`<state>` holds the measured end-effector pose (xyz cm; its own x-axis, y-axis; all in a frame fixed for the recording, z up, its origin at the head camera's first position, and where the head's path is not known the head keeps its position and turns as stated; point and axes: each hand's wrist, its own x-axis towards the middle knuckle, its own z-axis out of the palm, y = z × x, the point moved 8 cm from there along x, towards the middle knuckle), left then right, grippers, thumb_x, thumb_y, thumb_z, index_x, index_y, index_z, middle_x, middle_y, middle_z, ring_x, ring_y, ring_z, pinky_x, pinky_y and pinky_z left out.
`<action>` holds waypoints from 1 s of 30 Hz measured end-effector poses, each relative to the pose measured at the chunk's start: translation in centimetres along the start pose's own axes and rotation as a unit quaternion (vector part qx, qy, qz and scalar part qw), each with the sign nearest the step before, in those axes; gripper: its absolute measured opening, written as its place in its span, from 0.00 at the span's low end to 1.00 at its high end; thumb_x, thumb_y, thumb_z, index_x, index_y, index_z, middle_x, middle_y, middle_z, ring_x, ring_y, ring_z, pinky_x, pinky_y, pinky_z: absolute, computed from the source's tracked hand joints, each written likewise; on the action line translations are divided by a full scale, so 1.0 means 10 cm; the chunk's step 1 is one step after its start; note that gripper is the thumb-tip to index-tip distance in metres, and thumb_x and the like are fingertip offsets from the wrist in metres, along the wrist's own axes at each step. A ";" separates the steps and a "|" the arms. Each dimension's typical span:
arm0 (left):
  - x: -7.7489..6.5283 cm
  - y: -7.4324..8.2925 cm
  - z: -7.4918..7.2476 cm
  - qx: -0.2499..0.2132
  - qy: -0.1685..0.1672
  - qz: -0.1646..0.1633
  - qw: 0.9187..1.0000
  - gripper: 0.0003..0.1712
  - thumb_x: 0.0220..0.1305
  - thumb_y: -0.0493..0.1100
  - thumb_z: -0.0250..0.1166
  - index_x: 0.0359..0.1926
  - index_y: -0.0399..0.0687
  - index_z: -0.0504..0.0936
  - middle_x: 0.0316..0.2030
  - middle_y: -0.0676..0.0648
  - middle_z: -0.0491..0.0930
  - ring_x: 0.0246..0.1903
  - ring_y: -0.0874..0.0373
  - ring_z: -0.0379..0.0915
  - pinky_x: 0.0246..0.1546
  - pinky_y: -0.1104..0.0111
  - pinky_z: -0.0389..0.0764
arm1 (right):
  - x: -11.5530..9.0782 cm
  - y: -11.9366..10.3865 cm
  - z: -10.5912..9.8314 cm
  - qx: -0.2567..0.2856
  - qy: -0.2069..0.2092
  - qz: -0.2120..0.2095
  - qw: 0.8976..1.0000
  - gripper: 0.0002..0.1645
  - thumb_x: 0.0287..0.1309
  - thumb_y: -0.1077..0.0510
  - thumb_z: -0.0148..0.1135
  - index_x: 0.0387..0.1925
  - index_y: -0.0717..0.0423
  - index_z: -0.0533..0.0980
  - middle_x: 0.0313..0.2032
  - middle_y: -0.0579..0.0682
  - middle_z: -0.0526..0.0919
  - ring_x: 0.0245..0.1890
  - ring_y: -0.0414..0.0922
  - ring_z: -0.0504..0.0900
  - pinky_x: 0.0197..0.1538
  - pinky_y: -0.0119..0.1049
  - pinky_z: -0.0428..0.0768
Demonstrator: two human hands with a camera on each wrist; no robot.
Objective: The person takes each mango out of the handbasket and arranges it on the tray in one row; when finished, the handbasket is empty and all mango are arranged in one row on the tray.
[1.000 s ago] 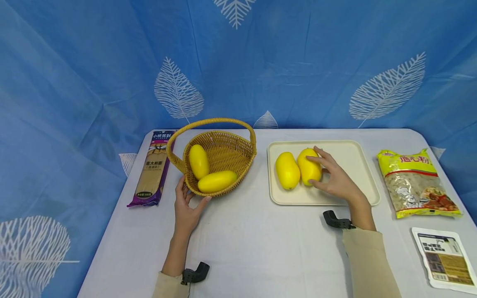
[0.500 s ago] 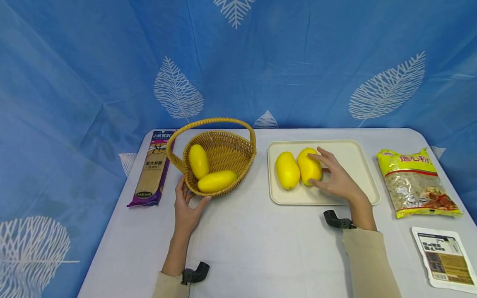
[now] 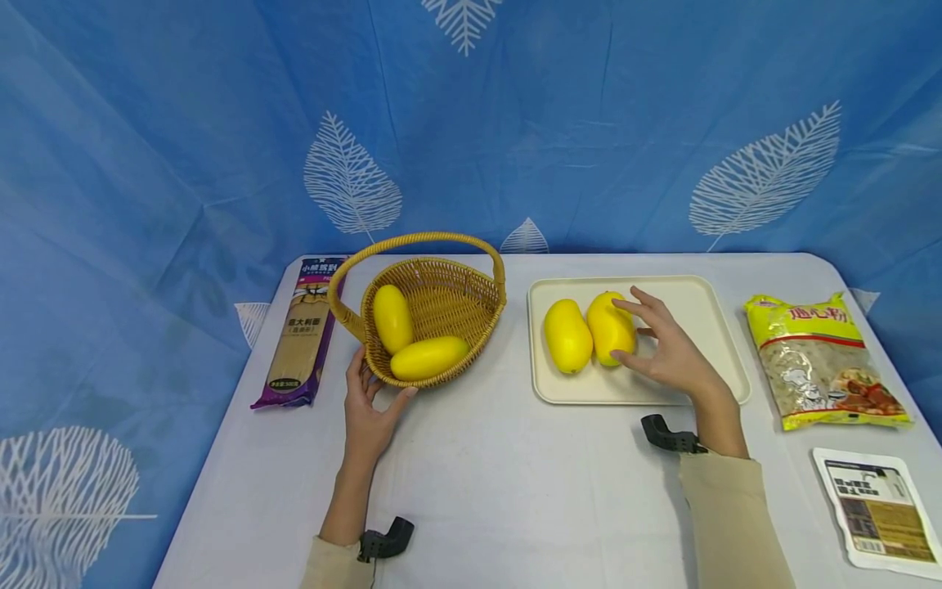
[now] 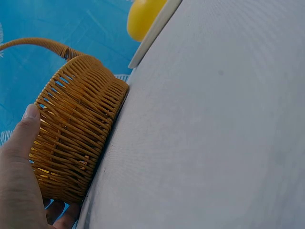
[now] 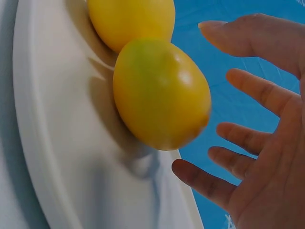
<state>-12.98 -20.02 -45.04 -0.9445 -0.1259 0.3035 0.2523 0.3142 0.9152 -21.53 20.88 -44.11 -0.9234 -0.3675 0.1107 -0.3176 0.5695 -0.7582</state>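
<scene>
A wicker basket (image 3: 456, 303) with an arched handle holds two yellow mangoes, one upright mango (image 3: 393, 319) at the left and one lying mango (image 3: 430, 358) in front. My left hand (image 3: 368, 421) grips the basket's near left side, thumb at the rim and fingers round the outside; the left wrist view shows the thumb on the weave (image 4: 81, 124). On a cream tray (image 3: 695, 327) two more mangoes lie side by side, a left mango (image 3: 568, 337) and a right mango (image 3: 611, 329). My right hand (image 3: 673, 352) hovers beside the right mango, fingers spread; a gap shows in the right wrist view (image 5: 162, 95).
A pack of spaghetti (image 3: 300, 335) lies left of the basket. To the right of the tray are a yellow-topped bag of pasta (image 3: 824, 360) and a white flat pouch (image 3: 879, 511). A blue leaf-patterned curtain (image 3: 589, 123) hangs behind the white table (image 3: 515, 491).
My right hand has drawn slightly to the right, away from the right mango, its fingers spreading a little. The left hand, the basket and the mangoes have stayed in place.
</scene>
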 end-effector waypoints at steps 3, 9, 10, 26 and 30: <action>0.00 0.00 0.00 0.001 -0.001 0.001 1.000 0.52 0.50 0.31 0.70 0.70 0.35 0.46 0.66 0.33 0.56 0.62 0.39 0.59 0.58 0.76 0.68 | -0.01 -0.01 -0.02 -0.005 0.005 0.002 1.000 0.45 0.46 0.62 0.71 0.66 0.54 0.61 0.70 0.61 0.47 0.67 0.62 0.53 0.54 0.61 0.70; 0.00 0.01 0.00 -0.001 -0.002 0.003 1.000 0.52 0.50 0.31 0.70 0.70 0.35 0.46 0.66 0.32 0.56 0.62 0.38 0.59 0.58 0.75 0.68 | -0.01 -0.07 -0.08 -0.021 0.020 -0.007 1.000 0.46 0.46 0.61 0.71 0.66 0.52 0.62 0.71 0.57 0.47 0.67 0.62 0.54 0.54 0.61 0.70; 0.00 0.01 0.00 -0.002 -0.002 0.003 1.000 0.52 0.50 0.31 0.70 0.70 0.35 0.46 0.66 0.32 0.56 0.62 0.38 0.59 0.58 0.75 0.68 | -0.02 -0.09 -0.08 -0.023 0.022 -0.009 0.999 0.46 0.46 0.61 0.71 0.66 0.53 0.62 0.71 0.56 0.48 0.67 0.62 0.54 0.54 0.61 0.70; 0.00 0.00 -0.02 0.002 0.000 -0.005 1.000 0.53 0.50 0.32 0.70 0.70 0.36 0.46 0.66 0.33 0.56 0.63 0.40 0.59 0.58 0.75 0.69 | 0.05 -0.60 0.05 -0.016 0.025 -0.080 0.996 0.48 0.42 0.60 0.74 0.66 0.45 0.63 0.70 0.49 0.52 0.67 0.55 0.56 0.56 0.58 0.69; 0.01 0.01 -0.01 0.004 -0.001 -0.008 1.000 0.52 0.51 0.33 0.70 0.70 0.37 0.47 0.67 0.34 0.56 0.63 0.41 0.59 0.59 0.71 0.68 | 0.08 -0.74 0.16 -0.011 0.015 -0.108 0.994 0.47 0.41 0.59 0.75 0.65 0.46 0.64 0.70 0.49 0.53 0.68 0.53 0.56 0.57 0.57 0.69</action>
<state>-13.00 -20.13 -44.91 -0.9487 -0.1295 0.2885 0.2356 0.3192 0.9180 -19.56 15.22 -39.42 -0.8395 -0.4606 0.2883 -0.5129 0.4965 -0.7003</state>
